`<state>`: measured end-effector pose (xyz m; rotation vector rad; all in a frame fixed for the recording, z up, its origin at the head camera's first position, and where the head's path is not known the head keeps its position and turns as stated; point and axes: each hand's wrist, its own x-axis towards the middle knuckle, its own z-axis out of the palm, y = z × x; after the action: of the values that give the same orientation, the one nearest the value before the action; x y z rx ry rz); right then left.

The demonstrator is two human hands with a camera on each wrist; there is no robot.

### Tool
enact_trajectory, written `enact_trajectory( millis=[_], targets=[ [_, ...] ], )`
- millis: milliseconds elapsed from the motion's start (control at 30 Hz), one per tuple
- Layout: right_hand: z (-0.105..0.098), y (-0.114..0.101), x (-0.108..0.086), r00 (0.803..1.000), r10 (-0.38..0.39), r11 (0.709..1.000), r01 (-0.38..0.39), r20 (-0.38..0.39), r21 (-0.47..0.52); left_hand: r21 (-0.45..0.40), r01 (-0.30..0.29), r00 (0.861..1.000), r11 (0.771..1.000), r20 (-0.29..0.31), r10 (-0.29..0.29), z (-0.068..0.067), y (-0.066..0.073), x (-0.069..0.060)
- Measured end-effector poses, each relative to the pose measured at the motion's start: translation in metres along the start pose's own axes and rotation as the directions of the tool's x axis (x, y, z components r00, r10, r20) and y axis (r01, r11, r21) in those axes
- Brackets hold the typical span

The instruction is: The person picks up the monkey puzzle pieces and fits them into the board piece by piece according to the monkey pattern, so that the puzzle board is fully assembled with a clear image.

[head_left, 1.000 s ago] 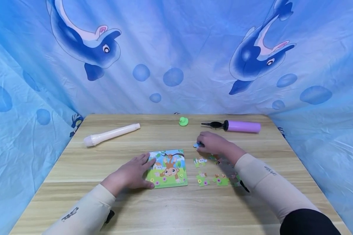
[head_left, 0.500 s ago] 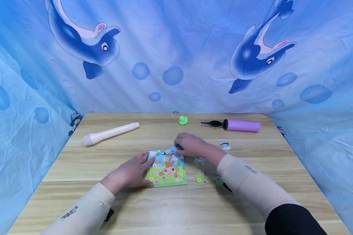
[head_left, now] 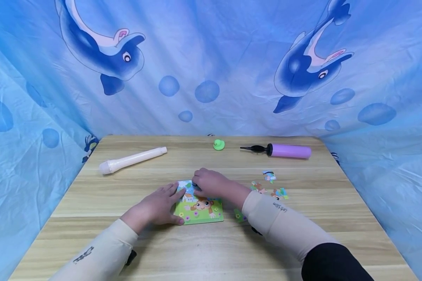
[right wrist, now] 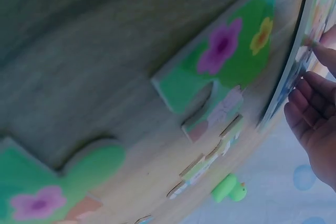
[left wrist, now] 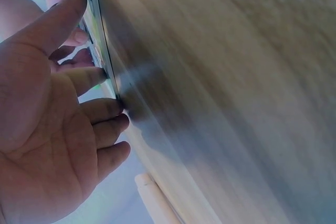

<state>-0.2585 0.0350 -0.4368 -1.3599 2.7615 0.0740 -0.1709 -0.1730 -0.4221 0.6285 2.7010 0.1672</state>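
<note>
A square jigsaw board [head_left: 200,218] with a cartoon monkey on green and blue lies flat at the middle of the table. My left hand [head_left: 160,205] steadies its left side, thumb at the lower corner and fingers spread along the edge; in the left wrist view the fingertips [left wrist: 113,107] touch the rim. Over the board's upper part, my right hand [head_left: 211,183] pinches a puzzle piece, largely hidden by the fingers. Loose puzzle pieces lie right of the board: one with a branch [head_left: 269,175], another with green and blue [head_left: 279,193], and a flowered one [right wrist: 231,45].
Toward the back stand a green toy duck [head_left: 219,144] and a purple hand pump [head_left: 290,151] with a black nozzle. A white microphone-shaped tube [head_left: 133,160] lies at the left. Blue dolphin-print curtains [head_left: 211,58] enclose the wooden table [head_left: 204,253].
My right hand has carried a blue puzzle piece from the loose pieces leftward, over the board's top edge, then farther left and nearer me. The left hand has stayed at the board.
</note>
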Motion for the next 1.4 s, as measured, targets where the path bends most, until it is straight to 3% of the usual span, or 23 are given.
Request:
enact_trajectory(
  millis=[467,633,767,1000,1233,1400],
  targets=[
    [-0.005,-0.009,0.008,0.994,0.105,0.988,-0.109,0.041,0.108,0.0,-0.003,1.0,1.0,-0.002,0.003,0.0,-0.001,0.001],
    [-0.006,-0.012,0.012,0.99,0.119,0.989,-0.125,0.074,0.084,0.005,0.001,1.0,1.0,0.0,-0.001,0.0,-0.001,0.001],
    [-0.008,-0.008,0.009,0.99,0.106,0.983,-0.118,0.089,0.142,0.008,-0.001,1.0,1.0,0.001,0.001,0.0,-0.001,0.002],
    [-0.012,0.017,-0.01,0.997,0.061,0.946,-0.075,0.054,0.315,0.011,-0.003,1.0,1.0,0.005,0.003,0.0,0.001,0.001],
    [-0.016,0.055,-0.044,0.997,0.081,0.951,-0.079,0.004,0.298,0.002,0.003,1.0,1.0,0.006,-0.003,0.0,0.002,0.001],
    [-0.017,0.088,-0.075,0.99,0.142,0.948,-0.13,-0.019,0.292,-0.001,-0.004,1.0,1.0,0.0,0.004,0.001,0.001,0.002]
  ],
)
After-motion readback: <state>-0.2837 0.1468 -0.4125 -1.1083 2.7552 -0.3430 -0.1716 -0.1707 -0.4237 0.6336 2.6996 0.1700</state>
